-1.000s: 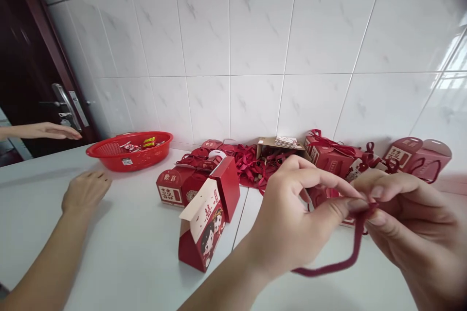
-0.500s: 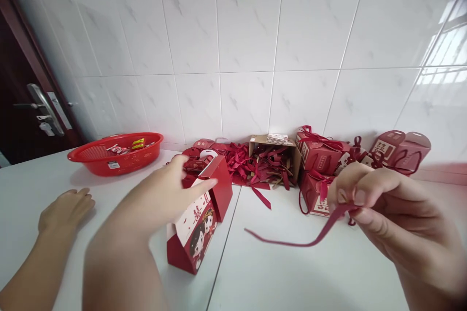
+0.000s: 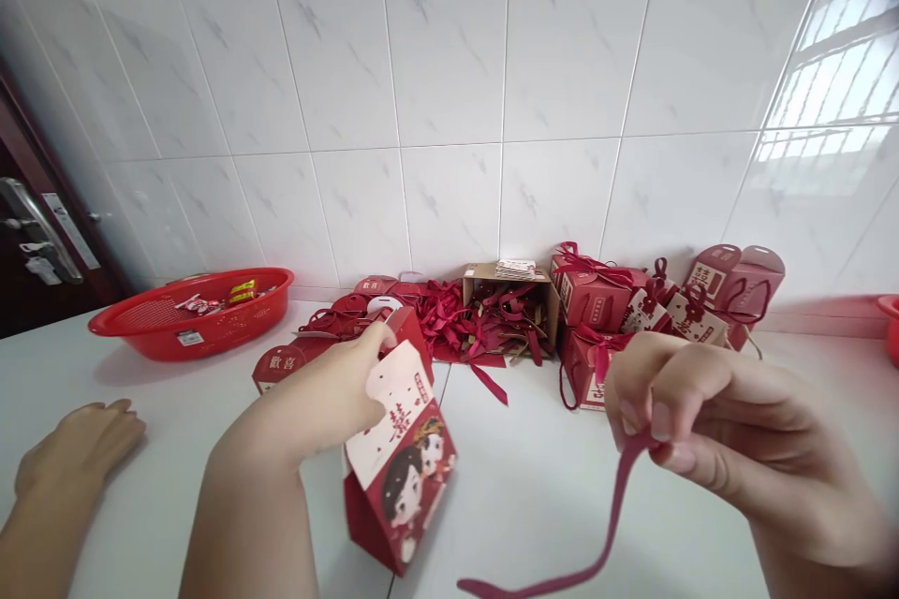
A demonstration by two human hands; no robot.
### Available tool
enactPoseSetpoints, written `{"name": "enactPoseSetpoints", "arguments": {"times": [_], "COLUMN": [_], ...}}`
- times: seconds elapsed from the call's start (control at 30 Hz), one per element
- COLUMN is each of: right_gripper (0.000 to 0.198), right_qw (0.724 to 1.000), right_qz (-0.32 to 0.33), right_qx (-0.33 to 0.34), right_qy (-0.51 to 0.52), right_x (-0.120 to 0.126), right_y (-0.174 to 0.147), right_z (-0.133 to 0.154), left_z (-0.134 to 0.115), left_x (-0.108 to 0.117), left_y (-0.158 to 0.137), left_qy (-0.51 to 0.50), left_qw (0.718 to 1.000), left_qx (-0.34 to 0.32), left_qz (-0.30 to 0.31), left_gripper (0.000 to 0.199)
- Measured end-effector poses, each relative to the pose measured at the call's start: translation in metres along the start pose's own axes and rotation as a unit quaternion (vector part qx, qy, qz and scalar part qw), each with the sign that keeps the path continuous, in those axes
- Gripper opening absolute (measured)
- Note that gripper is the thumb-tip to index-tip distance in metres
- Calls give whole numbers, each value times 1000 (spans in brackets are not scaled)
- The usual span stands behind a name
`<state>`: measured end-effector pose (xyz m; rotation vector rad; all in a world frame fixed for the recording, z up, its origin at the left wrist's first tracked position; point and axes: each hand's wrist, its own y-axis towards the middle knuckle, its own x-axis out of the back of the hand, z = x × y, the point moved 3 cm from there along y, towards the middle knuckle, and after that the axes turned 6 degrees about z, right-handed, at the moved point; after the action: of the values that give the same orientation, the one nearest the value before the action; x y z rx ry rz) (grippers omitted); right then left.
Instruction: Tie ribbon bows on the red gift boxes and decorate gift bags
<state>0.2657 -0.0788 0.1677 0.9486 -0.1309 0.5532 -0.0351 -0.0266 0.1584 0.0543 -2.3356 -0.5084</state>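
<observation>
A red and cream gift box (image 3: 414, 468) with two cartoon faces stands tilted in front of me. My left hand (image 3: 344, 384) is closed on its top edge, with some fingertips hidden behind the raised flap. My right hand (image 3: 674, 412) pinches one end of a narrow dark-red ribbon (image 3: 612, 524) between thumb and fingers. The ribbon hangs down and its loose end curves left, apart from the box.
Another person's hand (image 3: 81, 440) rests on the white table at left. Behind stand a red basket (image 3: 211, 332) with wrapped sweets, heaped red ribbons (image 3: 449, 314), an open cardboard carton (image 3: 552, 309) and several tied gift boxes (image 3: 596, 299). A tiled wall (image 3: 449, 94) closes the back.
My left hand has gone from reaching over the box with fingers spread to gripping its top. The box has tilted and come nearer. The ribbon now hangs lower from my right hand.
</observation>
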Motion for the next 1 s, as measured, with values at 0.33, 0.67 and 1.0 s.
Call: {"name": "enactPoseSetpoints", "arguments": {"times": [0.33,0.67,1.0], "right_gripper": [7,10,12], "right_qw": [1000,999,996], "right_qz": [1,-3,-56], "right_qx": [9,14,-2], "right_qy": [-21,-38,-74], "right_x": [1,2,9], "right_y": [-1,-2,4], "right_z": [4,6,-15], "left_z": [-54,-1,-6], "left_x": [-83,-134,-120], "left_y": [27,63,63], "left_qy": [40,-111,-264], "left_qw": [984,986,964], "left_qx": [-130,-66,-26], "left_qz": [114,108,-25], "left_gripper": [74,12,33]}}
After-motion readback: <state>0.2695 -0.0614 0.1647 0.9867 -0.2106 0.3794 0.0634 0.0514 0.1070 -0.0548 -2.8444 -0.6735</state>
